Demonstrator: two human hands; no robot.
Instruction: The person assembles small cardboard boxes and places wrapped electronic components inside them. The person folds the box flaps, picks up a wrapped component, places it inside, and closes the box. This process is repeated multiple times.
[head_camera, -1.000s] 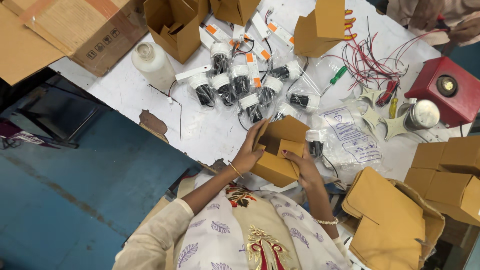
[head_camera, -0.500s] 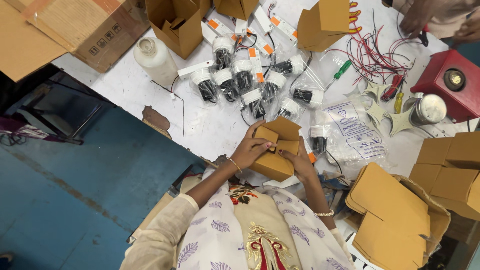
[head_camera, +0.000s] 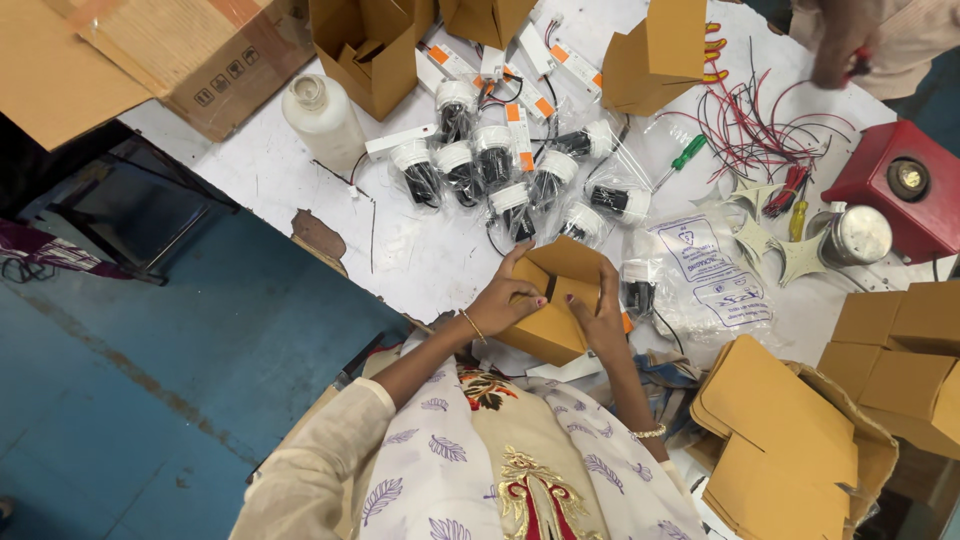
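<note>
Head view looks straight down on us at a white surface (head_camera: 300, 175), where we work on a small brown cardboard box (head_camera: 556, 300) at its near edge, just in front of our body. Our left hand (head_camera: 503, 298) wraps the box's left side, fingers curled over the top flap, and our right hand (head_camera: 604, 318) clasps its right side, so both hands grip the same box between them. Just beyond the box lies a cluster of small black lamp fittings in clear bags (head_camera: 500, 170), with white driver units with orange ends (head_camera: 520, 120) among them. A translucent plastic bottle (head_camera: 322, 118) stands to the left of that cluster. A green-handled screwdriver (head_camera: 682, 158) lies near a tangle of red and black wires (head_camera: 760, 130). To our right, flat cardboard blanks (head_camera: 780, 430) are stacked, with more folded boxes (head_camera: 900, 340) beyond them. A red device (head_camera: 900, 190) sits at the far right, and another person's hand (head_camera: 840, 50) shows at the top edge.
</note>
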